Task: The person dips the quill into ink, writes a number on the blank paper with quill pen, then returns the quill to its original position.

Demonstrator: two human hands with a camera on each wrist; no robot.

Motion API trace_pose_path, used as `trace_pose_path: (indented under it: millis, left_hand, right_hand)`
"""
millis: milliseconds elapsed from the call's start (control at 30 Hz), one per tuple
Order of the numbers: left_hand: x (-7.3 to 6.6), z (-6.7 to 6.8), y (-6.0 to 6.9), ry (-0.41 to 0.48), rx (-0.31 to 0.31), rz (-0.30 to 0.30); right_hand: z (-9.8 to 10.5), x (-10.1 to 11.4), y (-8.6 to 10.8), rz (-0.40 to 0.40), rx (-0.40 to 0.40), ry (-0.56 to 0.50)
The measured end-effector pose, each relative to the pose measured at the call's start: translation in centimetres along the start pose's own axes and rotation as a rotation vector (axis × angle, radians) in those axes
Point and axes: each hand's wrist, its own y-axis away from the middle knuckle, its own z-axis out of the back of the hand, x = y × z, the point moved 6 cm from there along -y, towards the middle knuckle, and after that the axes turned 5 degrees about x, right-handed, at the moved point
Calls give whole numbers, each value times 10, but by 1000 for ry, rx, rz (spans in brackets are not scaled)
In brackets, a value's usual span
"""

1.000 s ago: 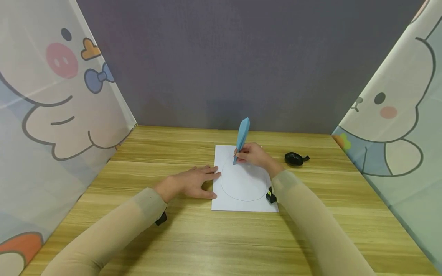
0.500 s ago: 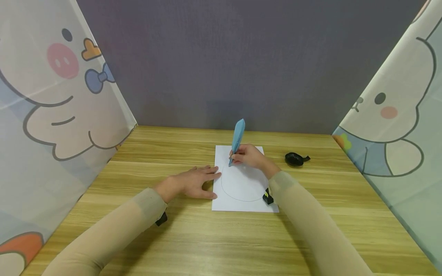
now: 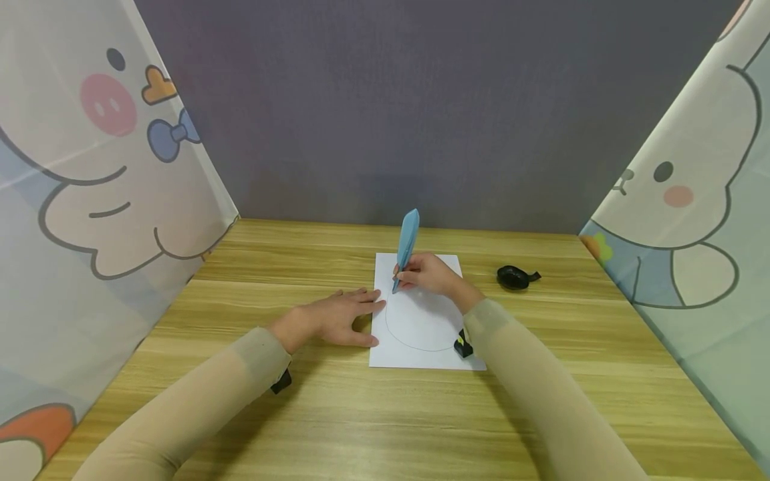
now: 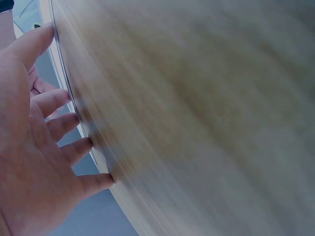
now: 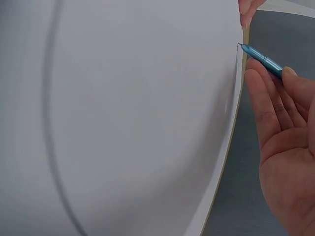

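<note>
A white sheet of paper (image 3: 421, 334) lies on the wooden table, bearing a thin, large rounded line. My right hand (image 3: 430, 272) pinches a light-blue feather-shaped pen (image 3: 408, 237), held nearly upright with its tip on the paper at the line's upper left. In the right wrist view the pen's shiny blue barrel (image 5: 266, 63) sits between thumb and fingers, its fine point at the paper. With fingers spread, my left hand (image 3: 337, 317) rests flat, fingertips on the paper's left edge. In the left wrist view the left hand (image 4: 44, 137) shows its straight fingers touching the surface.
A small black oval object (image 3: 513, 277) with a short tail lies on the table (image 3: 337, 421) right of the paper. A grey panel (image 3: 385, 133) stands behind the table, and cartoon-printed cloths (image 3: 72, 220) flank both sides.
My right hand and the pen have moved left and slightly toward me along the line's upper part. The left hand stays in place on the paper's edge.
</note>
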Motion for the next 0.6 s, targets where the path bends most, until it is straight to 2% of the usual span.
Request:
trace_pose_path:
  millis: [600]
  left_hand:
    - [-1, 0, 1, 8, 0, -2]
  right_hand:
    - [-10, 5, -1, -7, 48, -12]
